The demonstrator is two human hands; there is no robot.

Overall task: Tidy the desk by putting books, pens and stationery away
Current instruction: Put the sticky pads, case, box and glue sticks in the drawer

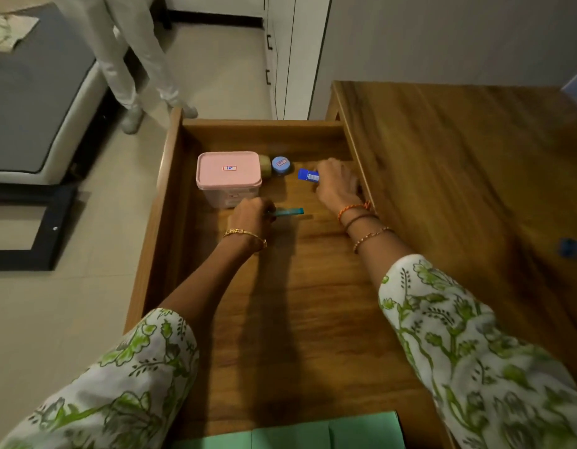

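An open wooden drawer (170,202) is pulled out beside the desk top (458,163). Inside it, my right hand (337,184) grips a small blue-capped tube (308,175) lying near the drawer's right wall. My left hand (251,218) holds a teal flat stick-like item (290,211) just above the drawer floor. A pink lidded box (228,176) stands at the back left of the drawer. Beside it sit a small olive-coloured object (265,164) and a blue-lidded jar (281,164).
A small blue object (570,247) lies blurred on the desk top at the right. A green folded sheet (313,432) lies at the drawer's near end. A person in white trousers (131,59) stands on the floor beyond the drawer, next to a bed (37,102).
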